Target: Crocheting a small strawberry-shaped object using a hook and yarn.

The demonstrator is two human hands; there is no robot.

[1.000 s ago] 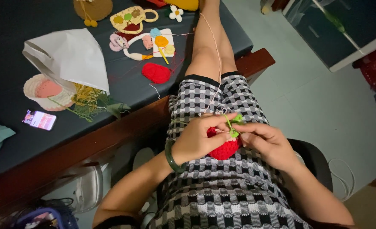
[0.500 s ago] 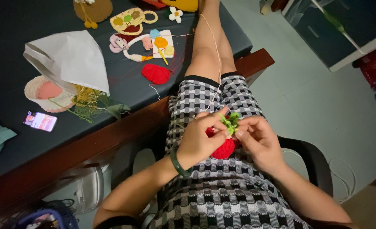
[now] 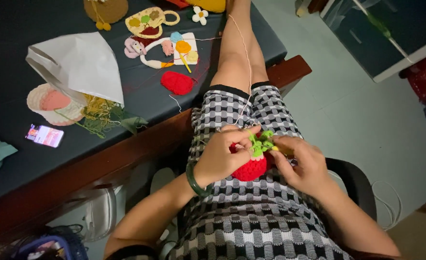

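Observation:
On my lap, over a black-and-white checked dress, my left hand (image 3: 224,155) grips a red crocheted strawberry (image 3: 249,167) with a green leafy top (image 3: 259,143). My right hand (image 3: 303,163) pinches at the green top from the right, fingers closed on it and probably on a hook that I cannot make out. A pale strand of yarn (image 3: 244,72) runs from the hands up along my leg, which rests on the dark table (image 3: 140,103). A dark bangle sits on my left wrist.
On the table lie a flat red crochet piece (image 3: 177,83), small crocheted figures on a card (image 3: 184,48), a white paper bag (image 3: 80,62), a pale basket (image 3: 51,102), tangled green-yellow yarn (image 3: 100,115) and a phone (image 3: 44,135). A chair arm (image 3: 352,180) curves at my right.
Both hands have shifted slightly on the strawberry, the left thumb and finger now reaching over to the green top. The strawberry stays on my lap.

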